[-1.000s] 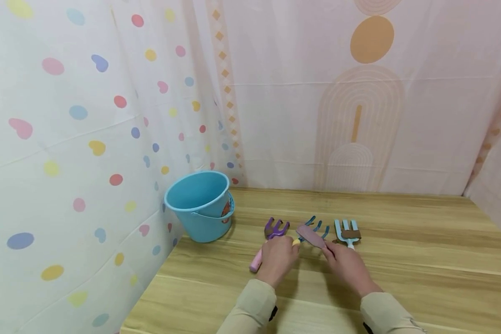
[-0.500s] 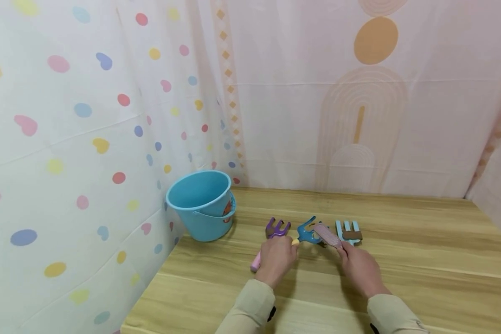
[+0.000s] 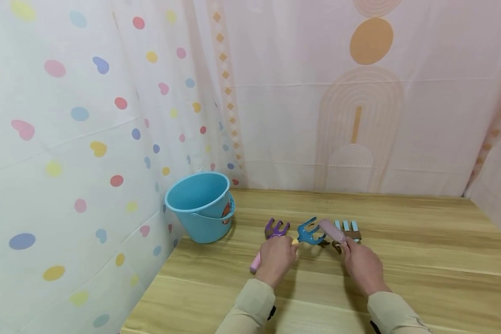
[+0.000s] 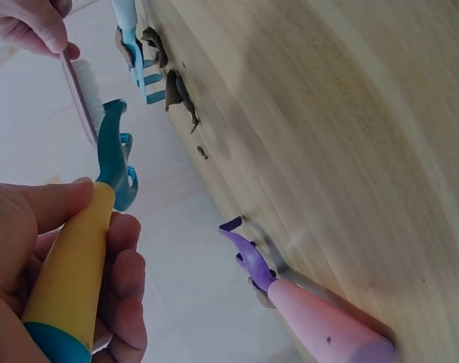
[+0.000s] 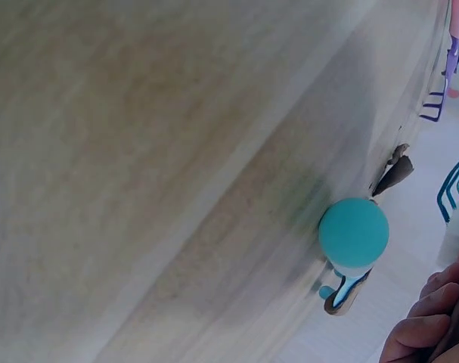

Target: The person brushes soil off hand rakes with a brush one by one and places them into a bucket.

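The left hand (image 3: 277, 260) grips the yellow handle (image 4: 72, 265) of a small rake with a teal-blue three-tined head (image 3: 311, 234). A pink brush (image 3: 333, 231) is pinched by the right hand (image 3: 364, 267); its white bristles (image 4: 91, 89) face the rake's tines in the left wrist view. Beside the left hand lies a purple rake (image 4: 252, 255) with a pink handle (image 4: 327, 325). Near the right hand is a light-blue rake (image 4: 141, 66) with a brown piece (image 3: 352, 235) on its tines. Dark brown scraps (image 4: 181, 97) lie on the tabletop beneath the held tools.
A light-blue bucket (image 3: 206, 221) with its handle hanging down stands at the back left of the wooden table (image 3: 421, 232). Behind the table hangs a pale patterned curtain (image 3: 284, 130), and a dotted one (image 3: 83, 185) hangs at the left.
The right hand has moved right with the brush, which now sits at the right tips of the blue rake. More of the rake's head shows. The left hand has stayed nearly still.
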The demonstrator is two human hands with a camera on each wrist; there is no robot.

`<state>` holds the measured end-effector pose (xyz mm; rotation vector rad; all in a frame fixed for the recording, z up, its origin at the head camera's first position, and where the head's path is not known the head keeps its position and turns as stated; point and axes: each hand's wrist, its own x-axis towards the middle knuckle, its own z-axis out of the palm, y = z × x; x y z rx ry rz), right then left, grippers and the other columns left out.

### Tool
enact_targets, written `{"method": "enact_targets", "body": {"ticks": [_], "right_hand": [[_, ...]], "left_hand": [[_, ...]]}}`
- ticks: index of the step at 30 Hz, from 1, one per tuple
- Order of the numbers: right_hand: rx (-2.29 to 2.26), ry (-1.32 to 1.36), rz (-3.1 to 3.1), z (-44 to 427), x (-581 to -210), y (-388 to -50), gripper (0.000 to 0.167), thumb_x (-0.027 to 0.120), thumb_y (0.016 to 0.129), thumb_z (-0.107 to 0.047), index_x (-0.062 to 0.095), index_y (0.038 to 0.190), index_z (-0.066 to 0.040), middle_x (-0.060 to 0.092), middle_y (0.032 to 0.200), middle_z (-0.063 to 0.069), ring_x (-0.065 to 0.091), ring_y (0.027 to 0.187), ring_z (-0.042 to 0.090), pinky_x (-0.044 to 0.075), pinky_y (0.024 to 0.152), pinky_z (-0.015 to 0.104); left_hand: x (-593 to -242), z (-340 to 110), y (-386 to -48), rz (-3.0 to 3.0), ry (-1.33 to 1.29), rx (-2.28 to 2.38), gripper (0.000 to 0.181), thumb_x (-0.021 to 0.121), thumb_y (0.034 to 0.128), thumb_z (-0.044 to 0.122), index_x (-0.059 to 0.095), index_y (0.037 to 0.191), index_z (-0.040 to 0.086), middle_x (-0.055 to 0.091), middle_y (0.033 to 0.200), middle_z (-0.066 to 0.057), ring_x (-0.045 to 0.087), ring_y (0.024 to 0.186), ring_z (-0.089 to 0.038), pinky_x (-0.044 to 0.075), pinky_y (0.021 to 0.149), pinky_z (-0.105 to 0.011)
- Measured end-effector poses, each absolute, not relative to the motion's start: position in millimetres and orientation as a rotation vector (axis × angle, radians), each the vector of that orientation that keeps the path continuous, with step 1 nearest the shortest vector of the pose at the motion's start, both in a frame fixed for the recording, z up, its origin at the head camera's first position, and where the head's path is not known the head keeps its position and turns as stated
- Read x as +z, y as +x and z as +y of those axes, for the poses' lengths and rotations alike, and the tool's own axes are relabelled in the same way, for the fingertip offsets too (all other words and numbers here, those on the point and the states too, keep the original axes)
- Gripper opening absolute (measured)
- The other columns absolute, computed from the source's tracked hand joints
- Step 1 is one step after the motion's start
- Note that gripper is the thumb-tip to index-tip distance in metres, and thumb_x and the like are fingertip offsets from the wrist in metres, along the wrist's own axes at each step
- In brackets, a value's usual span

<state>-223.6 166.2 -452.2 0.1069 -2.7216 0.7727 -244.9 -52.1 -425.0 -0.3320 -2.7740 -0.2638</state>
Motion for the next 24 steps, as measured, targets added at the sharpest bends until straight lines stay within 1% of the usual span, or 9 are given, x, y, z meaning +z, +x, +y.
{"method": "enact_targets", "body": {"ticks": [6,9,12,17,20,24], "right_hand": [[0.806,0.055,-2.707,169,-447,-224,0.036,0.048,0.104,-0.018,0.057,0.129,0.006,0.067,0.104,0.03,0.066,0.087,0.046,0.051,0.064,0.055],[0.816,0.064,-2.681,167,-447,-225,0.036,0.048,0.104,-0.018,0.057,0.131,0.006,0.067,0.104,0.03,0.066,0.083,0.043,0.05,0.063,0.054],[0.807,0.141,-2.627,160,-449,-225,0.034,0.054,0.102,-0.017,0.06,0.128,0.005,0.068,0.101,0.027,0.066,0.079,0.04,0.05,0.062,0.054],[0.742,0.329,-2.583,147,-455,-225,0.029,0.059,0.1,-0.016,0.065,0.122,0.002,0.07,0.105,0.022,0.068,0.087,0.04,0.053,0.07,0.055],[0.721,0.335,-2.6,146,-458,-225,0.028,0.059,0.1,-0.015,0.065,0.121,0.003,0.07,0.107,0.023,0.068,0.091,0.04,0.053,0.073,0.055],[0.722,0.265,-2.644,148,-458,-226,0.028,0.059,0.099,-0.014,0.065,0.121,0.004,0.07,0.105,0.024,0.068,0.089,0.041,0.053,0.071,0.055]], "left_hand": [[-423,-51,-244,-2.809,-0.302,-0.297,0.021,0.069,0.0924,0.035,0.072,0.082,0.017,0.062,0.068,0.004,0.063,0.066,-0.019,0.044,0.052,-0.034],[-422,-49,-244,-2.815,-0.293,-0.304,0.022,0.068,0.0928,0.035,0.073,0.083,0.016,0.062,0.068,0.004,0.063,0.066,-0.019,0.045,0.052,-0.035],[-422,-47,-243,-2.789,-0.317,-0.291,0.024,0.069,0.0924,0.034,0.071,0.078,0.015,0.061,0.067,0.003,0.061,0.063,-0.019,0.046,0.051,-0.035],[-425,-44,-241,-2.716,-0.392,-0.25,0.031,0.069,0.0906,0.033,0.061,0.066,0.015,0.054,0.06,0.005,0.053,0.053,-0.014,0.042,0.047,-0.033],[-425,-43,-239,-2.69,-0.422,-0.218,0.034,0.07,0.0901,0.034,0.06,0.064,0.016,0.051,0.057,0.005,0.049,0.049,-0.013,0.039,0.045,-0.031],[-425,-43,-239,-2.673,-0.443,-0.201,0.033,0.072,0.0897,0.035,0.062,0.065,0.015,0.049,0.056,0.006,0.047,0.048,-0.012,0.037,0.044,-0.029]]}}
